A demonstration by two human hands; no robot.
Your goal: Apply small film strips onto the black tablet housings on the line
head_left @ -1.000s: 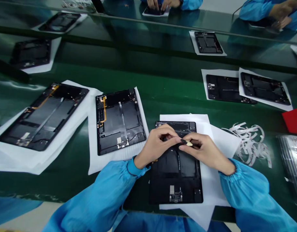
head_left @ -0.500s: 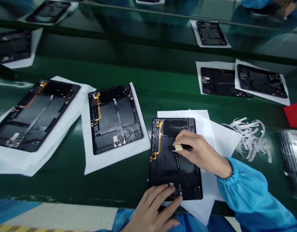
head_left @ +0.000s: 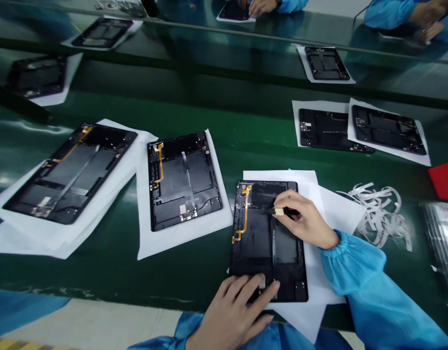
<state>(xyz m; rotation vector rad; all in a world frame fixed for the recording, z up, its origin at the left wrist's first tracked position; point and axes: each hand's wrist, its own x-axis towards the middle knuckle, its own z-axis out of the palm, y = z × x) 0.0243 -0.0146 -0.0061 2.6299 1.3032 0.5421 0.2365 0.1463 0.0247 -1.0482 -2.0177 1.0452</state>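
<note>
A black tablet housing [head_left: 258, 253] lies on white paper in front of me, with an orange flex cable [head_left: 245, 214] along its left side and a thin dark ribbon cable [head_left: 274, 243] down its middle. My right hand [head_left: 306, 221] pinches a short black tool with a cream band [head_left: 279, 212] over the upper middle of the housing; whether its tip touches cannot be made out. Fingers spread, my left hand [head_left: 241, 304] rests on the housing's lower edge and partly covers the small circuit board there.
Two more housings, one nearer [head_left: 185, 182] and one farther left [head_left: 70, 172], lie on white sheets. Further right are overlapping housings [head_left: 389, 127], curled white strips [head_left: 384, 209], a red object [head_left: 444, 180] and stacked clear trays [head_left: 442, 243]. A co-worker's hands [head_left: 260, 7] show across the bench.
My right hand has shifted up and right along the housing with the tool. My left hand stays at the lower edge. The camera view has turned slightly, bringing a co-worker's hands into view.
</note>
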